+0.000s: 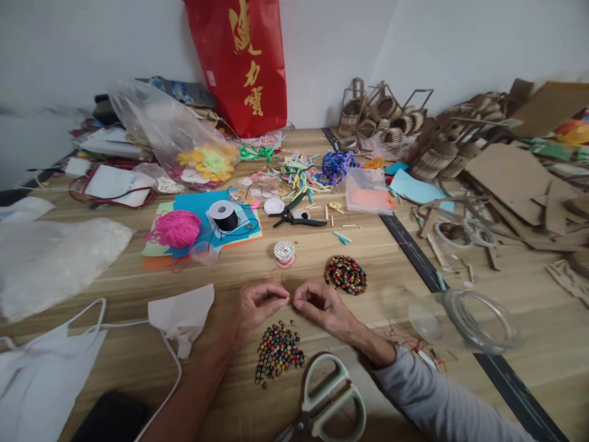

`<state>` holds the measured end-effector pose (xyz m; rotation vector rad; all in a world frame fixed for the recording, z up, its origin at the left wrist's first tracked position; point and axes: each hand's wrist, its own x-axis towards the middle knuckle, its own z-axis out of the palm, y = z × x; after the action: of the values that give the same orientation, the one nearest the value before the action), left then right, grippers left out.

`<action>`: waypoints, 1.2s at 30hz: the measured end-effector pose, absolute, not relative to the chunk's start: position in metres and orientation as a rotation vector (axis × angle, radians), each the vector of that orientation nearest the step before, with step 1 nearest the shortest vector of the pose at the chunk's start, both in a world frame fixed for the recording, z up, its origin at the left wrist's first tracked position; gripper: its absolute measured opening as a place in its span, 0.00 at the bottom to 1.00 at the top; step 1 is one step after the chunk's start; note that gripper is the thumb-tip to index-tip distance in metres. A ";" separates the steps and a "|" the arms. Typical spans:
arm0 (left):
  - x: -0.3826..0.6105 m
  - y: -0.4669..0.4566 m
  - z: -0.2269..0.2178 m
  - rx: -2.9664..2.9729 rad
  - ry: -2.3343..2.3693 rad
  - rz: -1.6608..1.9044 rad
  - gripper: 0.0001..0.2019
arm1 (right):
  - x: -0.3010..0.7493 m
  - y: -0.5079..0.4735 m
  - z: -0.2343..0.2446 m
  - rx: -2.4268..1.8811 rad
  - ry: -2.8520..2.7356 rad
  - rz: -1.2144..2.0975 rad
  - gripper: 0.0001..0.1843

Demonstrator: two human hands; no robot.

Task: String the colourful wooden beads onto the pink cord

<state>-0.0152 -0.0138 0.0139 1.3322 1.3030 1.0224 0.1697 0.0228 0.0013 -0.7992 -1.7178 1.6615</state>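
My left hand (261,302) and my right hand (322,308) meet fingertip to fingertip, each in a pinch. Thin red cord runs down to them from a small shiny spool (284,250) standing just beyond. A tiny reddish-orange spot shows between the fingertips; whether it is a bead is too small to tell. Below my hands lies a loose heap of multicoloured beads (280,351). To the right of my right hand rests a coil of strung beads (346,274). Scissors (327,399) with pale handles lie at the near edge, close to the heap.
Green-handled pliers (299,218), pink yarn (175,228) and a black thread spool (225,216) lie farther back. Clear tubing (481,319) and red cord scraps (432,347) are at right. A white mask (184,313), plastic bag (59,261) and black phone-like object (110,417) are left.
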 end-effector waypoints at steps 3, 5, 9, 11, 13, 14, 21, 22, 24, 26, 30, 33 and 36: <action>-0.015 -0.013 0.015 1.342 1.292 1.005 0.02 | 0.170 0.023 0.001 -0.806 -1.714 1.669 0.17; -0.015 -0.013 0.015 1.350 1.292 1.006 0.02 | 0.170 0.023 0.001 -0.814 -1.714 1.672 0.17; -0.015 -0.013 0.013 1.345 1.293 1.024 0.03 | 0.170 0.023 0.001 -0.823 -1.710 1.667 0.18; -0.015 -0.014 0.013 1.340 1.312 1.006 0.03 | 0.170 0.023 0.001 -0.824 -1.713 1.666 0.18; -0.015 -0.013 0.013 1.333 1.327 1.001 0.03 | 0.170 0.023 0.000 -0.822 -1.719 1.665 0.18; -0.015 -0.013 0.014 1.329 1.327 1.005 0.03 | 0.170 0.023 -0.001 -0.821 -1.721 1.664 0.18; -0.014 -0.013 0.017 1.317 1.299 1.016 0.03 | 0.170 0.023 0.000 -0.814 -1.710 1.681 0.17; -0.014 -0.013 0.018 1.315 1.295 1.023 0.02 | 0.170 0.023 0.000 -0.816 -1.713 1.679 0.17; -0.014 -0.013 0.018 1.308 1.285 1.038 0.02 | 0.170 0.023 0.000 -0.820 -1.720 1.672 0.17; -0.014 -0.014 0.017 1.306 1.273 1.048 0.02 | 0.170 0.023 0.000 -0.822 -1.720 1.666 0.17; -0.014 -0.013 0.014 1.332 1.255 1.059 0.02 | 0.170 0.023 -0.002 -0.826 -1.731 1.665 0.16; -0.015 -0.012 0.011 1.388 1.238 1.071 0.02 | 0.170 0.024 -0.002 -0.832 -1.743 1.657 0.15; -0.014 -0.012 0.008 1.437 1.214 1.094 0.02 | 0.170 0.024 -0.003 -0.829 -1.753 1.653 0.15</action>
<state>-0.0142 -0.0117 0.0079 1.4373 1.2135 1.0938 0.1704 0.0237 -0.0026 -0.8287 -1.7534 1.6529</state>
